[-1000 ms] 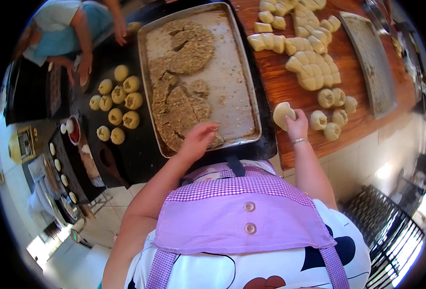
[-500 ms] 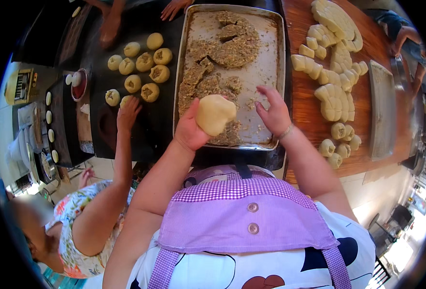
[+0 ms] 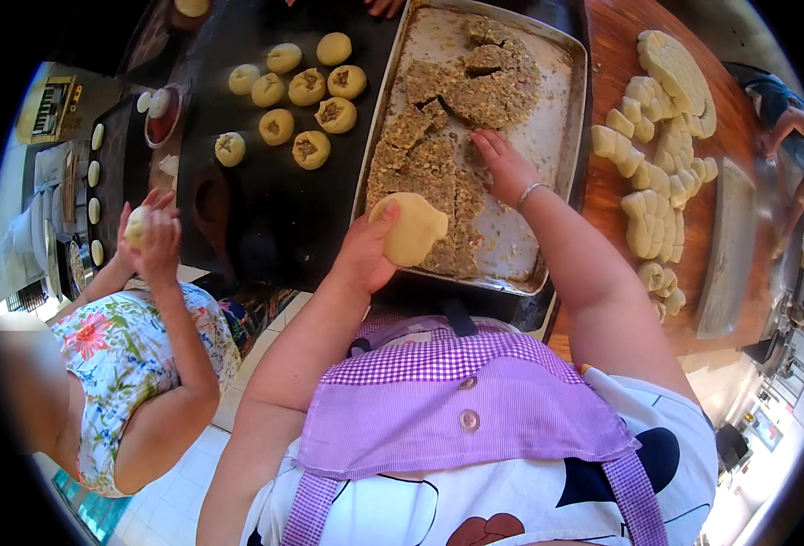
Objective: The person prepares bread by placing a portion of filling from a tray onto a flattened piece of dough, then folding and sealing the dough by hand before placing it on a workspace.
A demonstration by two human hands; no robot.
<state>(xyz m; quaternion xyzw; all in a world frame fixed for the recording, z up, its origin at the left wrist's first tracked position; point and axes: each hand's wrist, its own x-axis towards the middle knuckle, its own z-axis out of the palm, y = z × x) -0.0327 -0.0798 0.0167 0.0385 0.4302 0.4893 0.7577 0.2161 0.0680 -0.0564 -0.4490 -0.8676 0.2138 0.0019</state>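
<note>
My left hand (image 3: 363, 255) holds a flattened disc of pale dough (image 3: 413, 233) over the near left part of a metal baking tray, with the thumb on top of it. A crumbly brown filling (image 3: 429, 164) covers much of the tray (image 3: 566, 196), with bare metal along its right side. At the right edge of that filling, my right hand (image 3: 505, 168) has its fingers stretched out and touching it. No filling shows in the right hand, though its palm side is hidden.
Left of the tray, several filled dough balls (image 3: 307, 86) sit on a black surface. A co-worker's hands (image 3: 156, 241) cup a dough ball (image 3: 136, 227) farther left. On the wooden table (image 3: 613, 273) at right lie cut dough pieces (image 3: 654, 223) and a long tray (image 3: 729, 255).
My right hand has moved away from me and left, from above bare metal to the filling. The co-worker's hand has left the dough balls, and both hands now hold one. The whole view has shifted.
</note>
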